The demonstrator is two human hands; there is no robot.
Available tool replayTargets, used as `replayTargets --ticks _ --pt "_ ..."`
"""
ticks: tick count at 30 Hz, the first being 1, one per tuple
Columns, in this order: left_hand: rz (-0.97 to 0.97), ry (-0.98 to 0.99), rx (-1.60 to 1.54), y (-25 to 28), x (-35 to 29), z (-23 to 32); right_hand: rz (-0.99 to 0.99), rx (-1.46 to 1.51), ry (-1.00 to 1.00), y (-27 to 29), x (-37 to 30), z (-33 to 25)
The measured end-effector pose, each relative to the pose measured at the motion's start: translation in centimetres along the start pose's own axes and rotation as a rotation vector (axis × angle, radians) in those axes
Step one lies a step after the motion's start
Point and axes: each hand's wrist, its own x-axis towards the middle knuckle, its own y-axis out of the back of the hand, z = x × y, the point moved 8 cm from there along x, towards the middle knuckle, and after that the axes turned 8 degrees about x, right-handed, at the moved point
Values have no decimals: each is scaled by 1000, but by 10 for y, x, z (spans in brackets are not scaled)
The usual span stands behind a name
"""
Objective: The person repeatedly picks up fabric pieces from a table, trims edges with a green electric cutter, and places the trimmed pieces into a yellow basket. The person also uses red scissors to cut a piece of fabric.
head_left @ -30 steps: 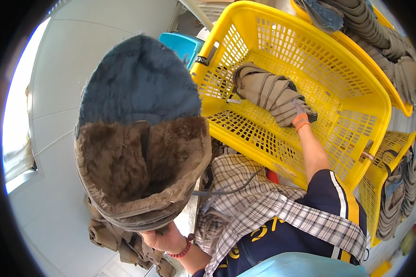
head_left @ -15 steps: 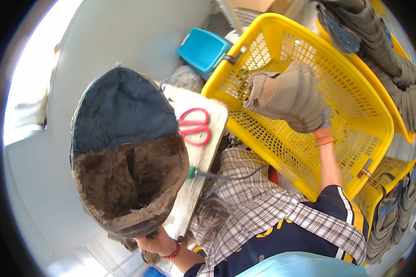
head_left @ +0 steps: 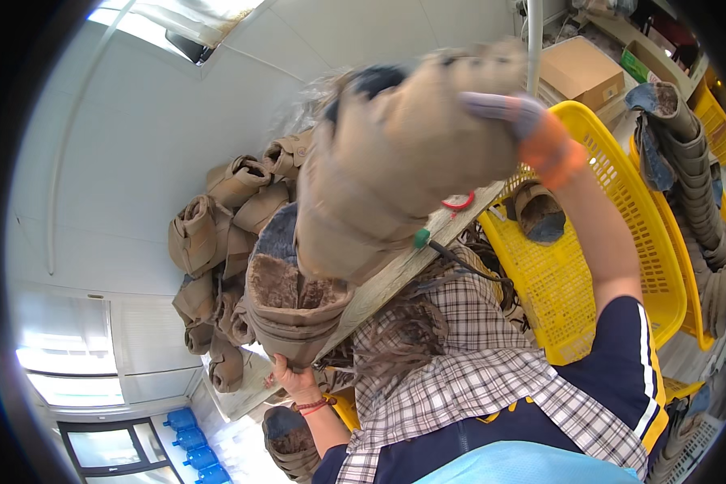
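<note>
My right hand (head_left: 532, 137), in a grey and orange glove, grips a nested stack of tan boot uppers (head_left: 403, 161). It is held high over the worktable, tilted, and slightly blurred. My left hand (head_left: 298, 381), bare and with a red bracelet, holds from below another stack of fleece-lined boot uppers (head_left: 292, 327), whose brown and blue lining faces up. The raised stack overlaps the upper edge of this one. Between the stacks and my apron lie red-handled scissors (head_left: 458, 202), partly hidden, and a green-handled tool (head_left: 422, 238) with a dark cord.
Several more boot uppers (head_left: 198, 234) are heaped at the far left of the worktable (head_left: 379, 292). A yellow basket (head_left: 561, 323) at my right holds an upper (head_left: 538, 214). Further right stands a long stack of uppers (head_left: 698, 177). A cardboard box (head_left: 581, 73) sits behind.
My right hand has lifted its stack out of the yellow basket and leftward over the table. The left-hand stack is lower and farther from the camera. The view has shifted, showing the heap.
</note>
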Motion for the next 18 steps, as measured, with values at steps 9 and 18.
replayTargets --ticks 9,18 --pt "203 138 133 10 -5 33 -106 -714 -188 -46 136 93" --pt "448 142 206 -3 -53 67 988 121 582 346 -42 57"
